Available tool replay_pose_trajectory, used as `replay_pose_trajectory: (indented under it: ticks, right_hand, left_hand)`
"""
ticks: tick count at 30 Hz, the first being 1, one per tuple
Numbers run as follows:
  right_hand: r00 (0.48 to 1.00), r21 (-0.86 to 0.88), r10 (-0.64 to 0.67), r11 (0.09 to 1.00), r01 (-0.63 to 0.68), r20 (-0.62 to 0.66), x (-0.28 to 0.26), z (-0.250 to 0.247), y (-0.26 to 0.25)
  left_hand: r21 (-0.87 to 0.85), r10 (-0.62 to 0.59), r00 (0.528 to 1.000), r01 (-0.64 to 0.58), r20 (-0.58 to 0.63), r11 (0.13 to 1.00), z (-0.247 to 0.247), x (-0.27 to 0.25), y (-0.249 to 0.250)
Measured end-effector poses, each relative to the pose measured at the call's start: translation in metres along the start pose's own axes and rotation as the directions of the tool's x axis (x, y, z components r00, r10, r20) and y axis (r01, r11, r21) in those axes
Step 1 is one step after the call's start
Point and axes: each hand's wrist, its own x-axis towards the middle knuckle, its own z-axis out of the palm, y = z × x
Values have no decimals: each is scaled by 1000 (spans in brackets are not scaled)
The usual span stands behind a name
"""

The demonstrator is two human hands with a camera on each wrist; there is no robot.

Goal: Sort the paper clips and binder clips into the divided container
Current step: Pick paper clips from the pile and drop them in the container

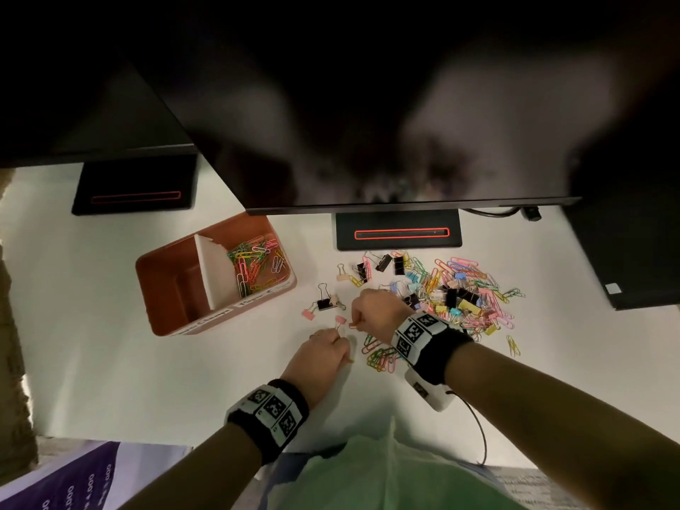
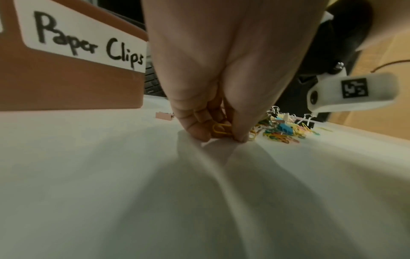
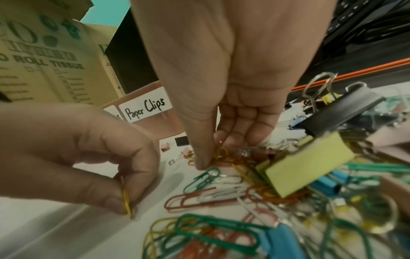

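The orange divided container [image 1: 162,288] stands left of centre; its right compartment holds several coloured paper clips [image 1: 254,263], and the left compartment looks empty. A "Paper Clips" label [image 2: 86,43] is on its front. A mixed pile of paper clips and binder clips [image 1: 460,292] lies to the right. My left hand [image 1: 340,338] pinches a yellow paper clip [image 2: 220,130] against the table. My right hand [image 1: 358,322] is just beyond it, thumb and curled fingers pinching an orange paper clip [image 3: 221,154] at the pile's near edge.
A few binder clips, black [image 1: 323,301] and pink [image 1: 308,314], lie between the container and my hands. A small heap of paper clips [image 1: 381,357] sits by my right wrist. Monitor stands [image 1: 399,231] and a dark screen [image 1: 404,123] overhang the back. A cardboard box [image 3: 44,61] stands left.
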Motion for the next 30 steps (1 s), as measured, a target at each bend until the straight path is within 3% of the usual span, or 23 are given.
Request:
replay_pose_trajectory:
  ticks: [9,12,15,18,22,30]
  right_hand:
    - [997,13,-77,997,77,11,-9,-5,4]
    - [991,204,-51,976,76,-126,-21,-16,17]
    - [978,317,56,948,10,-200,-24,-37,35]
    - [981,224,85,973,-45,-175,-15,-51,47]
    - [985,178,82,983,-55,-150,3,-50,45]
    - [987,87,103,992,-93,-122,23,-39,42]
  left_hand:
    - [-94,36,997,-29,71,995,-11,4,-4]
    - [-179,77,996,-82,-35,980,-23,10,-5]
    - [-221,35,983,-75,-182,972,-40,26,-1]
    - [-254,-48,976,-7,-213,967,-51,49,1]
    - [-211,-155,976,122,-150,970,-54,75,5]
    - [-115,-214,957,195,-195,974,-48,85,4]
